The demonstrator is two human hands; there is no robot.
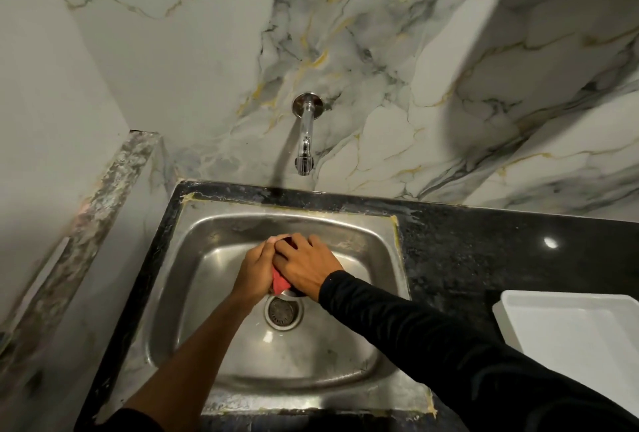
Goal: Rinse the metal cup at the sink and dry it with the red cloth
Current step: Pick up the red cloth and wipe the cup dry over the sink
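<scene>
Both my hands meet over the middle of the steel sink [214, 234]. My left hand [254, 267] is wrapped around the metal cup [289, 292], of which only a sliver of the base shows below my fingers. The red cloth [279, 280] is bunched between my palms and against the cup. My right hand [306, 267] lies over the cloth and cup with its fingers spread, pressing the cloth on. Most of the cup is hidden by my hands. The tap [305, 141] sticks out of the wall above the sink, and no water shows at its spout.
The drain [283, 312] sits just below my hands in the basin. A black stone counter [484, 252] surrounds the sink. A white tray [570, 335] stands on it at the right. A marble wall rises behind, and a ledge [103, 196] runs along the left.
</scene>
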